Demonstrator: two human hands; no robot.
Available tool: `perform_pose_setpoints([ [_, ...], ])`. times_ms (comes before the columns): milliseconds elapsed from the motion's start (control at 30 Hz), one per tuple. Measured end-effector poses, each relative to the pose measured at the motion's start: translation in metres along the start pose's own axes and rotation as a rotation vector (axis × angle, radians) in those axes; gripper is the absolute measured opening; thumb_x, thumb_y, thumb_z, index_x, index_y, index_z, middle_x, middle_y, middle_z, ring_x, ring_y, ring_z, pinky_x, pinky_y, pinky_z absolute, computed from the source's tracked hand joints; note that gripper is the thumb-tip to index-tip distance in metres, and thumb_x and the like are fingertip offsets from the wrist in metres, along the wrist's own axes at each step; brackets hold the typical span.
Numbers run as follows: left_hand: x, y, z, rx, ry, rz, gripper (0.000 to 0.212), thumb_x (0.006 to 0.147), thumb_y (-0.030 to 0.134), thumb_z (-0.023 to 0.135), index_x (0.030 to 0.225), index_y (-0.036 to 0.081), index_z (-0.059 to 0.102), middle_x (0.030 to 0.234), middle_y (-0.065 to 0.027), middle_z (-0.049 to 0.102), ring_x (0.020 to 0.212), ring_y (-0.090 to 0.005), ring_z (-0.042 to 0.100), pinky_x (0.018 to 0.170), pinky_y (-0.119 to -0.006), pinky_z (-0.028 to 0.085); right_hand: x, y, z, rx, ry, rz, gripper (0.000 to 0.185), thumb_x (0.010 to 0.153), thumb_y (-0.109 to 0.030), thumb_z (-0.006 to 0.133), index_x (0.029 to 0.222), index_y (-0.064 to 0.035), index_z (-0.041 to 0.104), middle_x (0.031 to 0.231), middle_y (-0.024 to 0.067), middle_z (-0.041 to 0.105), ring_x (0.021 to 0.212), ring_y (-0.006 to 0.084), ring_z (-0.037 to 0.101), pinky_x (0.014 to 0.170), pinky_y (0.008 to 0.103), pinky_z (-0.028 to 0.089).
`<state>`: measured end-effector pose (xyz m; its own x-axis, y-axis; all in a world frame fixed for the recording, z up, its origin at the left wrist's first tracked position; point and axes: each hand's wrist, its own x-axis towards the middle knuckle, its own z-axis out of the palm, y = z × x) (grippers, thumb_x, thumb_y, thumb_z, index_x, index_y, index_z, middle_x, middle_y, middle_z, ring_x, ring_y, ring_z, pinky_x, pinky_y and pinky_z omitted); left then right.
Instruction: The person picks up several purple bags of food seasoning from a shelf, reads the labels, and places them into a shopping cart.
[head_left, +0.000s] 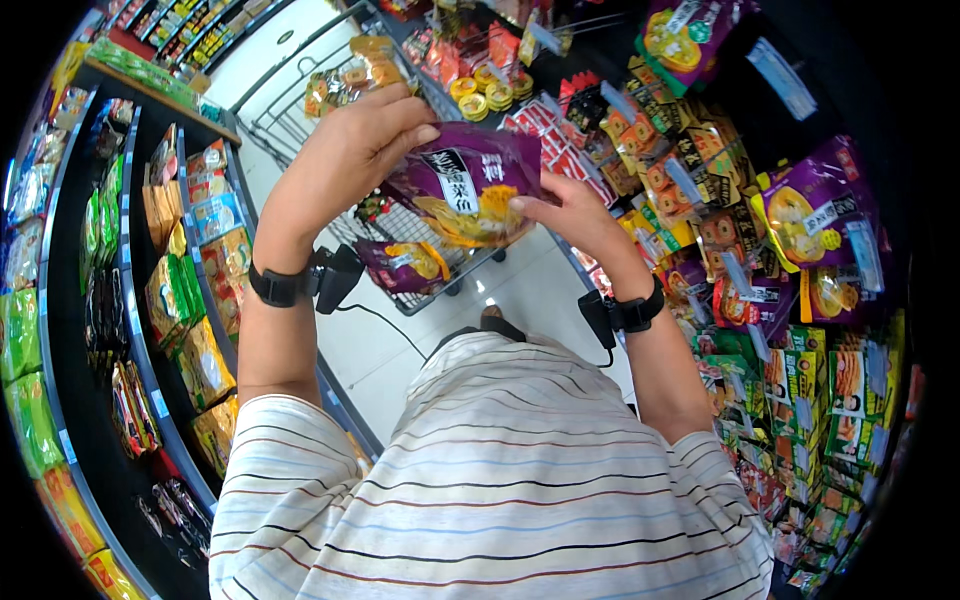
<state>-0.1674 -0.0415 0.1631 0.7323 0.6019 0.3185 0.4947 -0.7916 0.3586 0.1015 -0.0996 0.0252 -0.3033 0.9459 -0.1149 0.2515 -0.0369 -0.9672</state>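
Note:
A purple plastic food packet (465, 180) with a picture of yellow soup and fish hangs between both hands, above a wire shopping cart (416, 296). My left hand (375, 139) grips its upper left edge, thumb on top. At the packet's right end, my right hand (566, 214) pinches it with the thumb on the front; the other fingers are partly hidden behind. A similar purple packet (401, 264) lies in the near end of the cart, and orange-brown snack packets (360, 75) are at its far end.
On the right, a rack holds hanging purple packets (814, 206), small brown packets (660, 180) and green packets (795, 382). Curved-looking shelves (135, 300) of packaged goods stand on the left. Pale floor tiles (375, 352) show between them.

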Motion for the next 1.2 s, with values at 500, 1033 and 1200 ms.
perform_pose_setpoints([
  [500, 0.117, 0.069, 0.063, -0.081, 0.551, 0.242, 0.031, 0.095, 0.016, 0.067, 0.12, 0.001, 0.061, 0.11, -0.0142, 0.063, 0.094, -0.0268, 0.065, 0.084, -0.033, 0.05, -0.114, 0.015, -0.06, 0.663, 0.515, -0.172, 0.05, 0.103, -0.042, 0.054, 0.125, 0.0027, 0.061, 0.115, 0.0051, 0.068, 0.101, 0.0098, 0.063, 0.091, 0.0265, 0.05],
  [1033, 0.071, 0.164, 0.207, -1.203, 0.054, -0.356, 0.051, 0.105, 0.037, 0.051, 0.135, -0.004, 0.052, 0.124, -0.0062, 0.061, 0.111, -0.0118, 0.054, 0.099, -0.027, 0.042, -0.2, 0.022, -0.108, 0.844, 0.809, -0.342, 0.044, 0.103, -0.036, 0.056, 0.124, 0.003, 0.06, 0.119, 0.0091, 0.067, 0.104, 0.0131, 0.064, 0.089, 0.0279, 0.053],
  [1200, 0.077, 0.173, 0.224, -1.217, 0.077, -0.431, 0.05, 0.105, 0.037, 0.051, 0.134, -0.003, 0.053, 0.123, -0.0063, 0.062, 0.111, -0.0128, 0.057, 0.097, -0.027, 0.045, -0.224, 0.009, -0.103, 0.799, 0.88, -0.252, 0.045, 0.103, -0.036, 0.056, 0.124, 0.0036, 0.06, 0.117, 0.008, 0.067, 0.104, 0.0127, 0.064, 0.089, 0.0274, 0.053],
])
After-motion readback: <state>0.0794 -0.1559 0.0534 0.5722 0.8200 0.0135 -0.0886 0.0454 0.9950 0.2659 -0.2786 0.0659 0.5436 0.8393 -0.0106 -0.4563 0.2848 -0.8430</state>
